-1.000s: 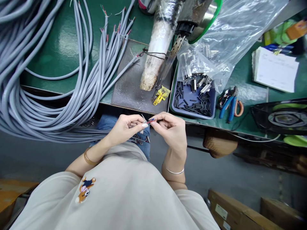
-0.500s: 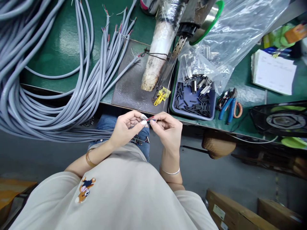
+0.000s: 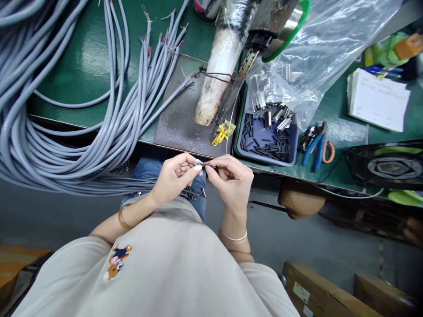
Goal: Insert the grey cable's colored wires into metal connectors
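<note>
Thin red and dark wires point(image 3: 206, 164) bridge the small gap between my hands above my lap. My left hand point(image 3: 176, 176) pinches them at one side, thumb against fingers. From the other side my right hand point(image 3: 231, 179) closes thumb and forefinger on the wires; what its curled fingers cover is hidden. A fine pale strand point(image 3: 230, 127) runs down from the bench to my right hand. Below my left hand, finished cable ends with metal connectors point(image 3: 193, 192) rest on my jeans.
Thick grey cables point(image 3: 125, 127) hang over the bench's left edge. A soldering iron point(image 3: 243, 72) points down over a dark plate point(image 3: 180, 127) beside a yellow clip point(image 3: 223, 132). A blue tray point(image 3: 287, 160) holds black sleeves and connectors. Pliers point(image 3: 319, 149) and a fan point(image 3: 393, 167) lie to its right.
My right hand has shifted slightly and turned its fingers around the wires, so less of them shows. The pale strand now bows more. My left hand has hardly moved.
</note>
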Demonstrator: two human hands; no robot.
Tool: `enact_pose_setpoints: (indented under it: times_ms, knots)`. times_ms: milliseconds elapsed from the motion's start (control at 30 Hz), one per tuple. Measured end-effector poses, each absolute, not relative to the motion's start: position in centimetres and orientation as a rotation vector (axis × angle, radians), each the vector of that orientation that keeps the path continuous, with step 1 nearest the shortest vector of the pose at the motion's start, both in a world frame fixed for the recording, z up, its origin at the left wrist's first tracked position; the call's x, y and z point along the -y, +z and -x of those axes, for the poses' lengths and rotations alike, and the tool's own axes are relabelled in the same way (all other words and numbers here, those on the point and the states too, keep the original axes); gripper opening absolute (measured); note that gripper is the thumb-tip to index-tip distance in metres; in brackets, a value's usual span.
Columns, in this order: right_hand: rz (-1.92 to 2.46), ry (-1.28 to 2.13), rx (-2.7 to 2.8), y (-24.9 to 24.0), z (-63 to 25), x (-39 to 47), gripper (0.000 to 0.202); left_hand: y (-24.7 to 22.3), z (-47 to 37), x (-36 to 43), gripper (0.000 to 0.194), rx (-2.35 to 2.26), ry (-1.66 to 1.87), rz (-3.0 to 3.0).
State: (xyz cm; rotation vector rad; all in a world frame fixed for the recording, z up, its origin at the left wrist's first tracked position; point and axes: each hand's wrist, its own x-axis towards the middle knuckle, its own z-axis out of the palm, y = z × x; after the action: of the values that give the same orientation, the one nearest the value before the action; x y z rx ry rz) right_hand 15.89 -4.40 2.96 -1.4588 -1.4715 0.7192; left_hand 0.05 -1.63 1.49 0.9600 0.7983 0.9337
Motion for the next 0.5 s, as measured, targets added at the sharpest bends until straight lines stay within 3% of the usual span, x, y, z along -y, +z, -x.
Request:
enact_pose_setpoints:
  times_ms: [233,500]
  knots:
    - [1.383,0.436,1.716,2.6,-15.9,5.0,0.014,0.6,0.2,1.9,0.027,-0.860,0.983,-1.107]
    - [1.540,0.655,1.471,2.2,-16.1,5.3,0.012,0.0,0.6,1.7,0.017,-0.901,1.064,-1.472]
